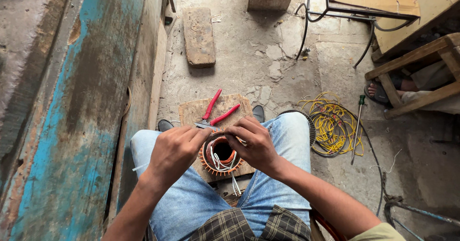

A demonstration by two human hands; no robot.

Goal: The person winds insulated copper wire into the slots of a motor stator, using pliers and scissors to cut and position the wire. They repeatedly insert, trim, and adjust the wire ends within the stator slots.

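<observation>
Two hands, left hand [175, 150] and right hand [254, 143], fingers pinching white wires [221, 164] on an orange motor stator [220, 154]; red pliers [215, 111] lie just beyond.

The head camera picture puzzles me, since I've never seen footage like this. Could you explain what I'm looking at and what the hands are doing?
The camera sits on a person's head and looks down at their lap, so you see their own arms and jeans. The person sits above a cracked concrete floor. Across the knees lies a wooden board. On it stands a round motor winding with orange insulation and white wires. The left hand and right hand both pinch at its top rim. Red-handled pliers lie on the board behind. On the floor to the right are a yellow wire coil and a screwdriver. Another person's sandalled foot shows under a wooden bench.
</observation>
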